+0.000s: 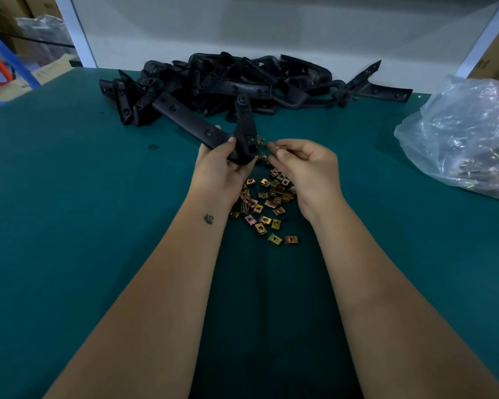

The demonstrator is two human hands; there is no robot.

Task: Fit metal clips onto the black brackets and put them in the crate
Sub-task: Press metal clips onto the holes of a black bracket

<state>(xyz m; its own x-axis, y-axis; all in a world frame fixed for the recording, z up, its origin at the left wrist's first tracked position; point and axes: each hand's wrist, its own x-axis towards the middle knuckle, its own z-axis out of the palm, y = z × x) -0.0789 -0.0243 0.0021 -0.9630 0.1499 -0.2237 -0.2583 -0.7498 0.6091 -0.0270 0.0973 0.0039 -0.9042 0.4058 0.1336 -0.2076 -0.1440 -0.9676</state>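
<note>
1. The black bracket being worked on is raised just above the green table, near its middle and in front of the pile of brackets. It is a long flat bar with holes that meets a curved, perforated arm at the near end.
2. It looks like rigid moulded plastic: light, stiff, matt enough not to slip, and unlikely to break. The best hold appears to be at the junction of bar and arm, which leaves the edges free to take a clip.
3. The left hand grips it exactly there, thumb on top and fingers curled underneath, with the bar pointing away to the left.
4. The right hand pinches one small metal clip between thumb and forefinger, just beside the bracket's curved arm. The other fingers are curled in. The clip is tiny, hard and probably springy, so I judge it needs a firm pinch and a square push.
5. Both forearms reach forward, wrists close together over the scattered loose clips on the table.
6. A clear plastic bag holding more clips lies well apart at the right. No crate is in view.
</note>
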